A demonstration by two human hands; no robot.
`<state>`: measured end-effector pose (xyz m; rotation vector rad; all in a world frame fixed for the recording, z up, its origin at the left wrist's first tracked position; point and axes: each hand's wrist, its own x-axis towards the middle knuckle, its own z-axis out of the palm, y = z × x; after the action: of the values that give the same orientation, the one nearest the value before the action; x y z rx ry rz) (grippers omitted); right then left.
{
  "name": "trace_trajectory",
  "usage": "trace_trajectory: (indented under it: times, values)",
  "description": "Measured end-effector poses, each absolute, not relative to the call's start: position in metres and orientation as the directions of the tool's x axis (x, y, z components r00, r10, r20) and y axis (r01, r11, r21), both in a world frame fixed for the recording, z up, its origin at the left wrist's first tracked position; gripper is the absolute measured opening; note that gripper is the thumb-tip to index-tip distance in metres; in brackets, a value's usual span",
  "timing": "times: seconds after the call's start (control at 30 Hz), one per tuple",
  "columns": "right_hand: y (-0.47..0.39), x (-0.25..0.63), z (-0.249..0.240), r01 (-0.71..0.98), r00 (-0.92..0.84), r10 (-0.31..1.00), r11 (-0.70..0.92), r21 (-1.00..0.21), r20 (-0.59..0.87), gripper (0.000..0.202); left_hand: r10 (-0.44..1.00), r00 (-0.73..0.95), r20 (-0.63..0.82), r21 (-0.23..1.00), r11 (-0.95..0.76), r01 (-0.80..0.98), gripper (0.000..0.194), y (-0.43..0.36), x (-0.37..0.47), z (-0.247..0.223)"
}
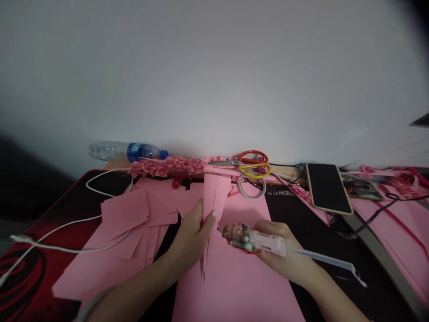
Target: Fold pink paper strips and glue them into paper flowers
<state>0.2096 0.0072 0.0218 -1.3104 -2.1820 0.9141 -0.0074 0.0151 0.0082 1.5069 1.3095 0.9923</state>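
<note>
In the middle of the head view, my left hand [190,235] pinches a folded pink paper piece [216,191], wide at the top and tapering to a point below. My right hand [284,261] is wrapped round a hot glue gun [244,239] decorated with beads and dried glue. Its nozzle points left at the folded paper's edge; whether they touch I cannot tell. A translucent glue stick [325,257] juts from the gun's rear. Beneath both hands lies a large pink sheet [243,290].
Pink paper squares [124,212] are heaped at left beside a white cable [67,248]. Along the wall are a plastic bottle [115,151], pink paper flowers [161,167], scissors [254,171], a tape roll [241,188] and a phone [329,187]. More pink paper [398,237] lies at right.
</note>
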Motion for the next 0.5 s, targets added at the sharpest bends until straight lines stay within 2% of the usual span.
trace_trajectory:
  times: [0.13, 0.5]
  values:
    - [0.0069, 0.2106, 0.0217, 0.609, -0.459, 0.888, 0.283, -0.741, -0.038, 0.032, 0.992, 0.125, 0.020, 0.963, -0.052, 0.264, 0.033, 0.0155, -0.0073, 0.0089]
    - [0.0066, 0.2079, 0.0255, 0.583, -0.461, 0.887, 0.288, -0.760, -0.017, 0.032, 0.993, 0.117, -0.005, 0.974, -0.022, 0.224, 0.034, 0.0151, -0.0075, 0.0108]
